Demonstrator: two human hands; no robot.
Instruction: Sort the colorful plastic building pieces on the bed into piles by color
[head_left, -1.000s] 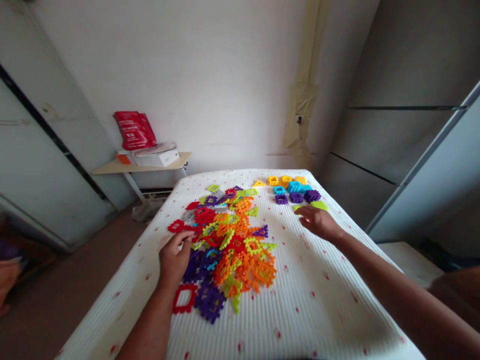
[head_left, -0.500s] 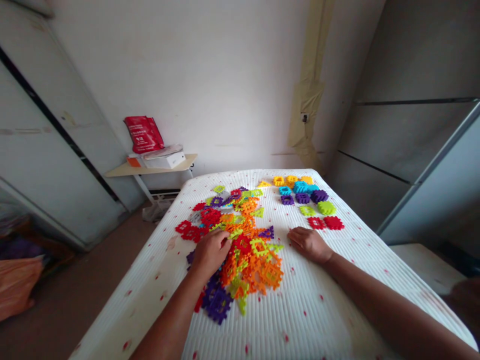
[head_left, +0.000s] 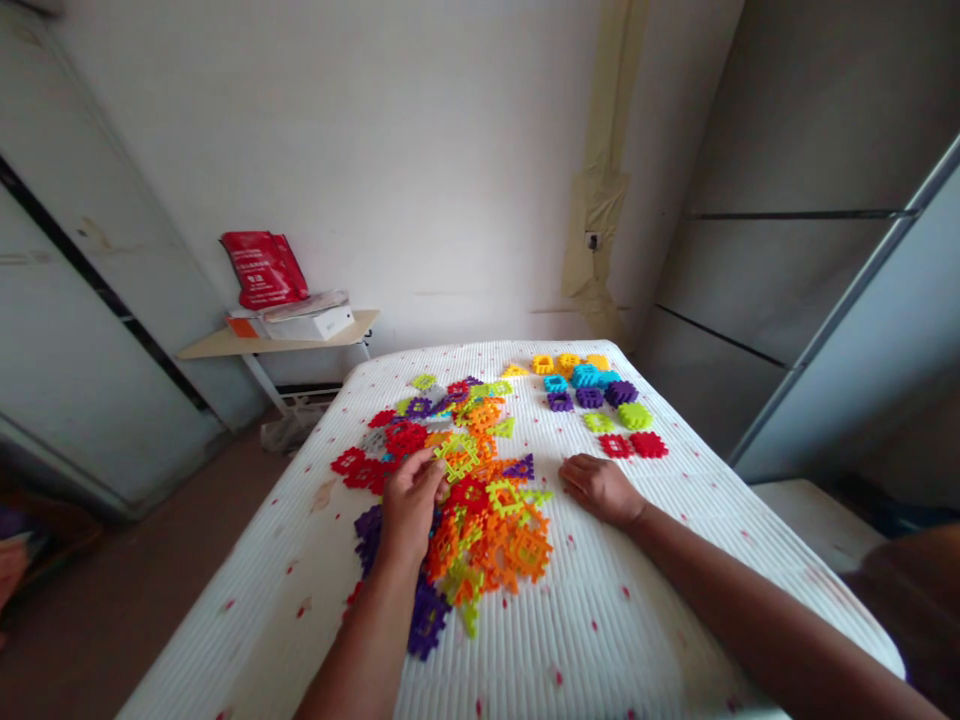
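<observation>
My left hand (head_left: 411, 500) is over the loose pile of plastic building pieces, its thumb and fingers pinching a lime-green interlocking square (head_left: 457, 457). The square is tilted up and shows its open lattice middle. Under and beside this hand lie orange pieces (head_left: 517, 545), a red piece (head_left: 469, 494) and purple pieces (head_left: 429, 612). To the right of the pile, my right hand (head_left: 602, 488) rests palm down on the table, fingers loosely bent and nothing visible in them. A purple triangle (head_left: 519, 467) lies just left of it.
Beyond my right hand, pieces stand sorted by colour: yellow (head_left: 568, 364), blue (head_left: 585, 376), purple (head_left: 589, 398), green (head_left: 635, 416) and red (head_left: 649, 445). A white ribbed cover (head_left: 540, 640) lies over the table. A side table (head_left: 202, 346) holds a red bag (head_left: 264, 270).
My left hand has lifted the lime-green square from the pile and turned it up. The right hand stays resting on the table. The whole view has shifted slightly.
</observation>
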